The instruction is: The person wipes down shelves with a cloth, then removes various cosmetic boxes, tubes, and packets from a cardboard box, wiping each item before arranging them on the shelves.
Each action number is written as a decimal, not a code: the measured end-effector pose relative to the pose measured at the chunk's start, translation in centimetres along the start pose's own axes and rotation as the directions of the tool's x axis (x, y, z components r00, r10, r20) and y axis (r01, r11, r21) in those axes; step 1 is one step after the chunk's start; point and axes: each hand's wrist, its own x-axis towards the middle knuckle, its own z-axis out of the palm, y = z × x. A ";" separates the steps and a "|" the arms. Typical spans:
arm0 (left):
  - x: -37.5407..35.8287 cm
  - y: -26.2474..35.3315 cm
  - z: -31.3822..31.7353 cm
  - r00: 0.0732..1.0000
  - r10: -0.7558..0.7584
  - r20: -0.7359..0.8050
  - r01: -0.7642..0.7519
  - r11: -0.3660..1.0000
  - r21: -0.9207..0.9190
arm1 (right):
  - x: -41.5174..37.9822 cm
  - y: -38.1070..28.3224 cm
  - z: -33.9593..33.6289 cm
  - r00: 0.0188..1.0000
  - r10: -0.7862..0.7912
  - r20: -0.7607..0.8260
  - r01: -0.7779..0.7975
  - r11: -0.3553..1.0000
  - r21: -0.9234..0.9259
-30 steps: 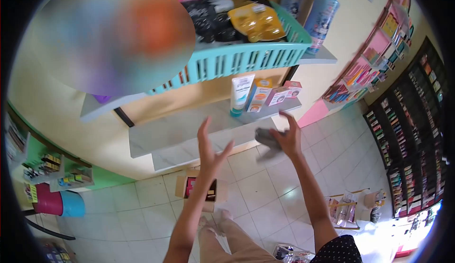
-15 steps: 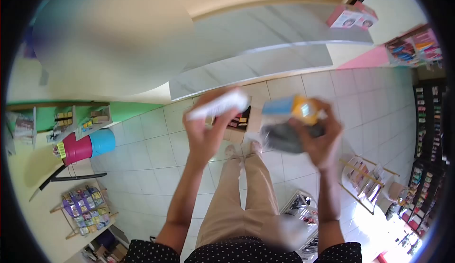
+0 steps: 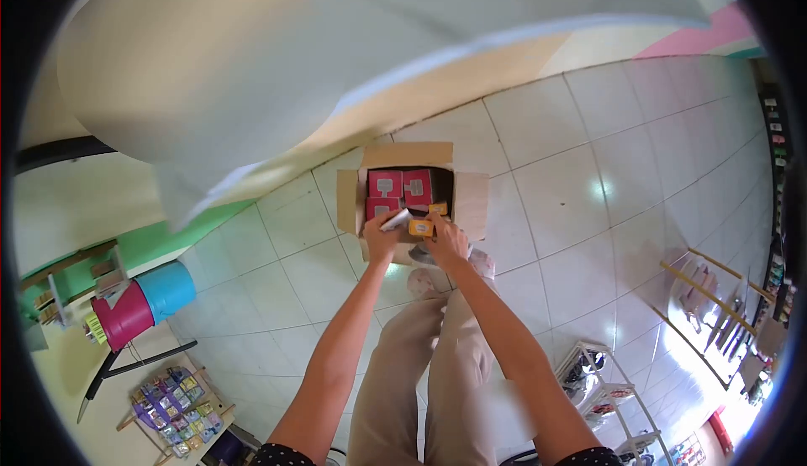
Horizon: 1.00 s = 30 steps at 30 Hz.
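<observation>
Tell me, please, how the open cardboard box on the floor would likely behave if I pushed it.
The cardboard box would probably slide rather than tip, since it sits on smooth-looking tiles. Its flaps would likely bend, being thin and folded outward. It may feel heavier than an empty one, as red packs fill part of it.

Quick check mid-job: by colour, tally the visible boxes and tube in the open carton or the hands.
Red boxes: 3
Orange boxes: 2
White tube: 1
Total: 6 visible
</observation>
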 end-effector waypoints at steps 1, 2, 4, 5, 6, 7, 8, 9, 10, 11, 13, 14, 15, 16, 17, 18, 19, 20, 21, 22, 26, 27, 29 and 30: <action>1.0 -1.7 0.5 0.999 -0.036 -0.039 0.034 0.999 -0.028 | 1.0 0.1 0.9 1.000 0.013 0.011 -0.013 1.000 0.007; 1.8 -3.3 0.7 0.998 -0.053 -0.034 0.052 0.998 -0.019 | 1.8 0.1 1.5 0.997 0.065 0.031 -0.065 0.998 -0.001; 2.7 -4.6 0.6 0.987 -0.162 0.021 0.160 0.984 0.078 | 3.1 0.3 2.7 0.989 0.134 0.068 -0.133 0.991 -0.013; 2.9 -5.2 0.3 0.983 -0.181 0.027 0.178 0.980 0.084 | 3.6 0.3 3.1 0.986 0.146 0.079 -0.146 0.989 -0.013; 3.4 -5.7 0.1 0.965 -0.250 0.073 0.248 0.968 0.043 | 4.2 0.7 3.3 0.985 0.153 0.081 -0.153 0.988 -0.013; 3.4 -6.6 -0.2 0.940 -0.319 0.122 0.320 0.947 0.008 | 4.2 1.3 3.3 0.982 0.167 0.088 -0.167 0.986 -0.013; 2.9 -7.4 -0.5 0.936 -0.328 0.129 0.329 0.944 0.015 | 4.2 1.7 3.1 0.988 0.132 0.083 -0.129 0.991 -0.040; 2.6 -9.0 -0.9 0.968 -0.243 0.068 0.244 0.970 0.002 | 4.1 1.7 2.5 0.993 0.091 0.071 -0.086 0.994 -0.064; 2.2 -8.5 -1.2 0.989 -0.147 0.005 0.147 0.989 -0.008 | 3.6 1.8 2.0 0.994 0.092 0.061 -0.089 0.994 -0.058; 1.3 -7.6 -1.5 0.991 -0.134 -0.030 0.136 0.986 0.095 | 2.8 1.7 1.1 0.999 0.036 -0.028 -0.036 0.999 0.034; -1.4 -5.3 -1.9 0.992 -0.077 -0.097 0.086 0.992 0.096 | 0.4 0.9 -2.5 0.997 0.050 -0.063 -0.040 0.988 0.149; -3.0 -4.6 -2.3 0.998 0.027 -0.060 -0.016 0.985 0.172 | -1.2 0.3 -5.0 0.994 0.109 -0.009 -0.106 0.979 0.176; -4.6 -3.9 -2.5 0.990 0.136 -0.020 -0.127 0.963 0.238 | -3.0 0.2 -6.8 0.992 0.103 -0.079 -0.086 0.978 0.192; -6.8 -0.6 -2.4 0.982 0.189 0.009 -0.185 0.948 0.260 | -4.8 0.2 -8.6 0.984 0.091 -0.154 -0.058 0.977 0.208; -8.9 2.8 -2.1 0.975 0.221 0.034 -0.221 0.931 0.290 | -6.3 -0.6 -11.6 0.984 0.111 -0.142 -0.070 0.962 0.265; -10.8 6.5 -1.6 0.969 0.240 0.056 -0.246 0.926 0.285 | -7.6 -1.8 -15.3 0.984 0.126 -0.129 -0.078 0.943 0.323; -12.5 10.8 -1.1 0.945 0.315 0.085 -0.327 0.910 0.255 | -8.7 -2.9 -18.6 0.971 0.119 -0.209 -0.049 0.949 0.311; -13.9 15.4 -0.5 0.915 0.388 0.112 -0.403 0.886 0.227 | -9.4 -4.3 -22.2 0.952 0.112 -0.286 -0.022 0.954 0.300; -14.6 20.2 0.1 0.873 0.465 0.146 -0.485 0.858 0.167 | -9.6 -6.4 -26.6 0.935 0.161 -0.317 -0.053 0.945 0.324; -15.3 24.5 0.2 0.829 0.530 0.178 -0.552 0.826 0.111 | -10.0 -8.6 -30.9 0.917 0.216 -0.334 -0.091 0.931 0.352; -14.0 42.0 -0.3 0.236 0.972 0.011 -0.968 0.234 0.091 | -8.0 -16.6 -45.6 0.605 -0.114 -0.788 0.221 0.975 0.029; -13.7 46.3 -1.1 0.088 0.996 -0.021 -0.984 0.090 0.151 | -7.3 -18.4 -48.6 0.527 -0.134 -0.839 0.287 0.958 0.027; -12.9 53.9 -1.2 0.093 0.969 -0.228 -0.962 0.146 0.229 | -5.6 -22.8 -53.8 0.402 -0.368 -0.839 0.463 0.872 -0.160; -11.7 57.1 -0.5 0.126 0.949 -0.290 -0.964 0.186 0.190 | -4.5 -24.3 -55.8 0.379 -0.443 -0.813 0.518 0.829 -0.210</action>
